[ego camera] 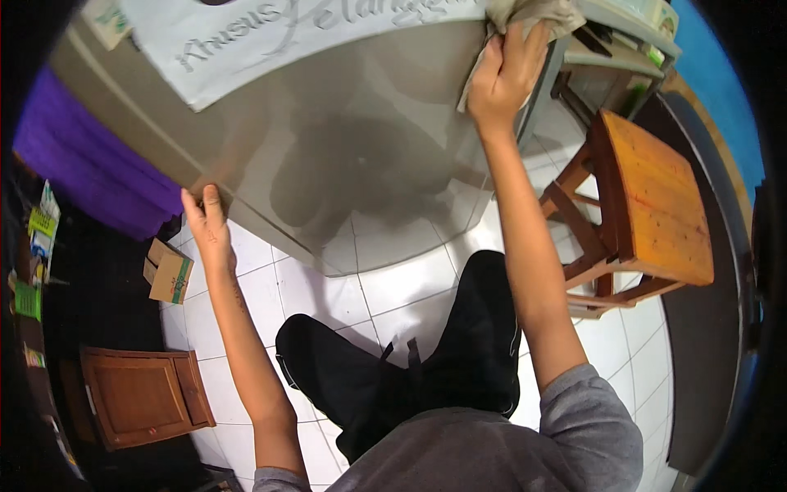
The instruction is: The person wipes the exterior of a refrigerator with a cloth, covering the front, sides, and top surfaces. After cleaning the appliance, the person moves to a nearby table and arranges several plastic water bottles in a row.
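Note:
My right hand [505, 83] presses a crumpled beige cloth [565, 17] against the upper right edge of a large, glossy grey panel [363, 147]. Its fingers point away from me over the cloth. On the panel's left edge rests my left hand [210, 224], with the visible fingers apart and nothing seen in it. A white paper sign [227, 67] with handwritten lettering covers the panel's upper part and runs out of view. The shiny surface mirrors a dark shape and the floor tiles.
A wooden stool [661, 203] stands at right, beside a dark bench-like surface [704, 344]. Purple fabric [92, 154] hangs at left. Below it are a small cardboard box [169, 270] and a brown wooden cabinet [144, 396]. White floor tiles [406, 277] lie between my black-clad legs and the panel.

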A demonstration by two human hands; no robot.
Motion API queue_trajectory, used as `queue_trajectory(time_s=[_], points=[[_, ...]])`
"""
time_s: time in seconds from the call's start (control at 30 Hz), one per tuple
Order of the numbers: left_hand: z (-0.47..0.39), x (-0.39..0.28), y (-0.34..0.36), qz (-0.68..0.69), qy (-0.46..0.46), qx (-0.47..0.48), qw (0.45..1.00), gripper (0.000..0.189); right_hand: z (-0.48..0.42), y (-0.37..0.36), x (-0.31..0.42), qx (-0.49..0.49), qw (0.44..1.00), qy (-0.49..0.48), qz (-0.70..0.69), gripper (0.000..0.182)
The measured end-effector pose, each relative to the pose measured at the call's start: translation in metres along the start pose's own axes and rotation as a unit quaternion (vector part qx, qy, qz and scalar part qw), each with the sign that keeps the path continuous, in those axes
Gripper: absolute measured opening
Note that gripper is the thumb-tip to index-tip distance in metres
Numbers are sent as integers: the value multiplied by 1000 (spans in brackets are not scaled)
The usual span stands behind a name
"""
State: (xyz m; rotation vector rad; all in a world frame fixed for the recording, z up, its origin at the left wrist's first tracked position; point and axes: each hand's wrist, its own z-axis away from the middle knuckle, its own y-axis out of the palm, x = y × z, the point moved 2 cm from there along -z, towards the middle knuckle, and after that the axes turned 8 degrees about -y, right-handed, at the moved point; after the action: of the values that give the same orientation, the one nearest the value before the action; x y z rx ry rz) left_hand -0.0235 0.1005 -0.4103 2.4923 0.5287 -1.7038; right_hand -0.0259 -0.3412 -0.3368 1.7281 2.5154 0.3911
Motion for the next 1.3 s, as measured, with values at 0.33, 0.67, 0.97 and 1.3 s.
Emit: queue_trajectory(time_s=[0.33, 0.67, 0.97, 1.3], points=[[4, -26, 4, -27, -113, 59, 991, 93, 330, -91, -12, 1, 832, 535, 146, 45], [7, -26, 16, -25, -94, 22, 995, 98, 147, -53, -42, 16, 959, 281, -27, 43], [-4, -19, 8, 2, -138, 36, 990, 97, 400, -109, -45, -93, 691, 716, -34, 50], [13, -23, 15, -29, -112, -17, 993, 96, 313, -103, -60, 7, 760, 648, -50, 51]])
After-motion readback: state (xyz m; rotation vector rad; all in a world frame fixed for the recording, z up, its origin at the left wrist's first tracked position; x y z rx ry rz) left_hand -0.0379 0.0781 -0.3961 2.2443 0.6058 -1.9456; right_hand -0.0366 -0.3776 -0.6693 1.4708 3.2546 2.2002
